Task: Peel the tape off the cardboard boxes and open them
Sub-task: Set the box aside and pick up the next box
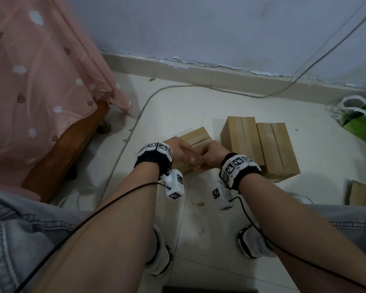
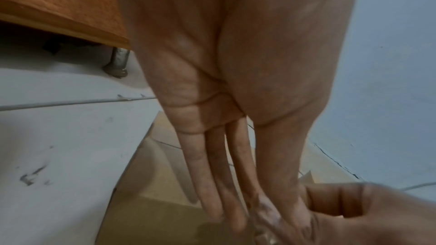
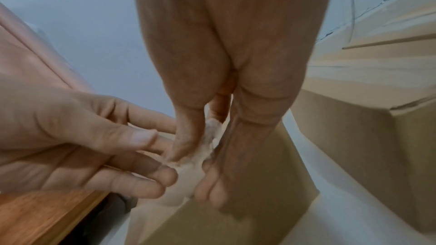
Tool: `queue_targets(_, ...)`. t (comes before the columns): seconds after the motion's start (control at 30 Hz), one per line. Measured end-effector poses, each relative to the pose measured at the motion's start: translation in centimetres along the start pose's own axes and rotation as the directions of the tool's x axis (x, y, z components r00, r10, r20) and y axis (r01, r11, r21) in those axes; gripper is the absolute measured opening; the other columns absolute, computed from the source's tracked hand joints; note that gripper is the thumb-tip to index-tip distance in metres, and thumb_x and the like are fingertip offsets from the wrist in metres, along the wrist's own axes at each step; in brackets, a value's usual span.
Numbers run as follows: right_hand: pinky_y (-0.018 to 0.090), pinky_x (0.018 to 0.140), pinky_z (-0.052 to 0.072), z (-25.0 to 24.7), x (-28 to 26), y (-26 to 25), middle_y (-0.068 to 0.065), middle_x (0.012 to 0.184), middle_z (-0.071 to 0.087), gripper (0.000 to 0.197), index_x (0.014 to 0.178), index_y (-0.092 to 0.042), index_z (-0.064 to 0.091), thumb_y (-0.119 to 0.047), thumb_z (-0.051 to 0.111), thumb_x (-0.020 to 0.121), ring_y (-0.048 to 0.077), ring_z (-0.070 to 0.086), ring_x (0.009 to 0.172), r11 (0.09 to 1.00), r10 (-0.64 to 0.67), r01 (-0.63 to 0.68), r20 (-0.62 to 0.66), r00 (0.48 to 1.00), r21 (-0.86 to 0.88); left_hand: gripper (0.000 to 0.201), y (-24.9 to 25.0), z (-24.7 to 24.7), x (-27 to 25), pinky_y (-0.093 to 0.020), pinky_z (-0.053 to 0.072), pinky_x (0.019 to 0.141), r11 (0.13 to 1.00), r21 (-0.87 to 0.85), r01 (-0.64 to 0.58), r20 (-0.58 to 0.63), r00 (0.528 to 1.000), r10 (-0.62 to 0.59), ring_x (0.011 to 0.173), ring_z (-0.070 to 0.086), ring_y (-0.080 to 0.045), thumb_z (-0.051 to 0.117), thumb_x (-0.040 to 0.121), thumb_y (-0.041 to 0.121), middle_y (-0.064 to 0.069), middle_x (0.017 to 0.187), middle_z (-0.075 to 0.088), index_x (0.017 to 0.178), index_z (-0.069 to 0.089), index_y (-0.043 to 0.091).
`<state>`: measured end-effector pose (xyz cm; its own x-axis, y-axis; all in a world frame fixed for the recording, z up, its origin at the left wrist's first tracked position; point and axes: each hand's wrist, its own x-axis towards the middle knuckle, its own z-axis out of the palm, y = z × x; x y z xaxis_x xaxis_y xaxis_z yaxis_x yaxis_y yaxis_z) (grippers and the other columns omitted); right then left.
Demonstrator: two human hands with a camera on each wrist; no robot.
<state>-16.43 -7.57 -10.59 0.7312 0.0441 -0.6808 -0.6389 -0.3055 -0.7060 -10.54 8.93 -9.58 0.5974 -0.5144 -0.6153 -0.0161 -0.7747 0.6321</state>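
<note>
Left hand point(image 1: 179, 152): hovering over the near box, fingers long and mostly straight in the left wrist view, and the tips meet the crumpled wad of clear tape point(image 3: 207, 148). Looks like thumb and fingertips are pinching it, tbh a bit blurry.

Right hand point(image 1: 212, 154): right up against the left one, thumb and fingers closed on the same tape wad, other fingers curled under.

Tape: scrunched, whitish-clear, held between both hands just above the box front edge. Can't tell if it's still stuck to the cardboard.

Near box: small brown cardboard box point(image 1: 195, 135) on the floor, right under the hands, top seam showing as a dark slit.

Other boxes: two taller brown cardboard boxes point(image 1: 241, 134) point(image 1: 277, 149) side by side, touching each other, just right of the near one, flaps closed.

Floor: white tiled floor point(image 1: 178, 106), scuffed, with a grey cable point(image 1: 135, 123) looping across it.

Left side: wooden bed frame point(image 1: 57, 153) with pink dotted fabric point(image 1: 34, 70) draped over it.

Right edge: green and white bag point(image 1: 359, 119) by the wall, plus a cardboard scrap point(image 1: 361, 193) nearer.

Writing: no readable brand or label on the boxes; only black-and-white square marker patterns on the wristbands point(image 1: 156, 148).
</note>
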Motion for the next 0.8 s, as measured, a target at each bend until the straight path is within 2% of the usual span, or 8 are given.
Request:
queue_targets(0.07, 0.046, 0.080, 0.060, -0.5, 0.2, 0.4, 0.020, 0.088, 0.073, 0.015, 0.078, -0.005, 0.068, -0.009, 0.083, 0.075, 0.032, 0.071, 0.082, 0.999, -0.018, 0.017, -0.053, 0.998, -0.029, 0.031, -0.1, 0.3, 0.1, -0.030, 0.054, 0.095, 0.998, -0.056, 0.000, -0.015, 1.000, -0.001, 0.097, 0.070, -0.006, 0.082, 0.078, 0.030, 0.009, 0.104, 0.075, 0.108, 0.075, 0.032)
queue_targets(0.17, 0.029, 0.061, 0.055, -0.7, 0.1, 0.5, 0.007, 0.071, 0.066, 0.018, 0.070, -0.011, 0.069, -0.017, 0.086, 0.072, 0.020, 0.059, 0.065, 0.995, -0.054, 0.047, -0.088, 0.995, -0.086, 0.021, -0.5, 0.7, 0.1, -0.036, 0.056, 0.093, 0.982, -0.188, 0.007, -0.063, 0.998, -0.019, 0.086, 0.074, -0.015, 0.084, 0.076, 0.022, -0.003, 0.090, 0.077, 0.095, 0.078, 0.016)
queue_targets(0.23, 0.024, 0.054, 0.051, -0.6, 0.1, 0.4, 0.005, 0.062, 0.064, 0.018, 0.069, -0.008, 0.069, -0.014, 0.085, 0.073, 0.017, 0.058, 0.056, 0.997, -0.058, 0.055, -0.059, 0.997, -0.055, 0.017, -0.6, 1.1, 0.1, -0.040, 0.056, 0.093, 0.973, -0.233, 0.006, -0.085, 0.996, -0.026, 0.087, 0.074, -0.024, 0.083, 0.076, 0.013, -0.011, 0.087, 0.076, 0.090, 0.077, 0.008)
queue_targets(0.3, 0.019, 0.051, 0.052, -0.4, -0.1, 0.4, 0.006, 0.058, 0.067, 0.014, 0.075, -0.001, 0.069, -0.007, 0.082, 0.076, 0.014, 0.064, 0.053, 0.998, -0.057, 0.057, -0.026, 0.998, 0.016, 0.011, -0.7, 1.3, 0.1, -0.041, 0.057, 0.092, 0.973, -0.230, 0.011, -0.105, 0.994, -0.036, 0.089, 0.074, -0.026, 0.084, 0.075, 0.013, -0.010, 0.085, 0.076, 0.084, 0.077, 0.012)
queue_targets(0.4, 0.019, 0.056, 0.055, -0.2, -0.4, 0.5, 0.010, 0.067, 0.071, 0.013, 0.084, 0.008, 0.070, -0.001, 0.078, 0.078, 0.016, 0.070, 0.061, 0.992, -0.071, 0.066, 0.044, 0.997, 0.110, 0.011, -1.0, 1.2, 0.0, -0.040, 0.056, 0.092, 0.981, -0.195, 0.015, -0.126, 0.991, -0.040, 0.092, 0.072, -0.024, 0.088, 0.071, 0.023, -0.004, 0.081, 0.076, 0.078, 0.079, 0.020)
queue_targets(0.53, 0.024, 0.066, 0.058, -0.6, -0.1, 0.6, 0.021, 0.087, 0.072, 0.010, 0.092, 0.011, 0.069, 0.008, 0.070, 0.083, 0.024, 0.073, 0.078, 0.982, -0.072, 0.050, 0.114, 0.991, 0.184, 0.010, -1.4, 1.1, 0.0, -0.043, 0.056, 0.092, 0.967, -0.254, 0.006, -0.125, 0.991, -0.039, 0.088, 0.074, -0.027, 0.086, 0.071, 0.010, -0.012, 0.082, 0.076, 0.075, 0.077, 0.014)
queue_targets(0.7, 0.025, 0.074, 0.060, -0.4, 0.5, 0.8, 0.019, 0.086, 0.071, 0.007, 0.088, 0.009, 0.067, 0.013, 0.062, 0.086, 0.020, 0.073, 0.077, 0.961, -0.079, 0.042, 0.125, 0.989, 0.273, 0.016, -0.4, 0.5, 0.1, -0.043, 0.057, 0.090, 0.974, -0.219, 0.064, -0.091, 0.992, -0.086, 0.084, 0.075, -0.026, 0.084, 0.071, 0.008, -0.013, 0.083, 0.076, 0.082, 0.073, 0.011)
queue_targets(0.8, 0.031, 0.087, 0.058, -0.2, 0.9, 1.2, 0.028, 0.104, 0.067, 0.010, 0.092, 0.011, 0.065, 0.014, 0.056, 0.089, 0.028, 0.069, 0.095, 0.951, -0.075, 0.021, 0.164, 0.984, 0.308, 0.015, -0.3, 0.6, 0.3, -0.041, 0.059, 0.087, 0.969, -0.236, 0.076, -0.097, 0.990, -0.102, 0.082, 0.075, -0.027, 0.081, 0.073, 0.001, -0.016, 0.082, 0.075, 0.083, 0.072, 0.008)
